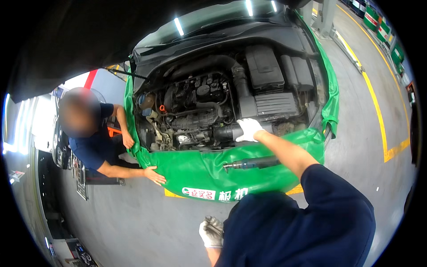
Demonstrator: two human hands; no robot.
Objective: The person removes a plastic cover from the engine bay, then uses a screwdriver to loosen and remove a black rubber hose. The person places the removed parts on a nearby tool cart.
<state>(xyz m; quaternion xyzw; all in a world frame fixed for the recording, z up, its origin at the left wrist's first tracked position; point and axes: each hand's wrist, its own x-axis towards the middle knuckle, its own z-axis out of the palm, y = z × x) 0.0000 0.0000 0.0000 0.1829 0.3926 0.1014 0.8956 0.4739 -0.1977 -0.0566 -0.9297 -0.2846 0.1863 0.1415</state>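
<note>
My right hand, in a white glove, grips a black intake pipe at the front of the open engine bay, just below a ribbed black airbox. A black power tool lies on the green protective cover beneath my right forearm. My left hand, gloved in white and grey, hangs low beside my body, fingers curled in; whether it holds anything is hidden. The dark engine fills the middle of the bay, with the battery box behind the airbox.
A co-worker stands at the car's left side in view, one bare hand on the green cover, the other at its edge. A wheeled cart is behind them. At right are a grey post, yellow floor lines and green drums.
</note>
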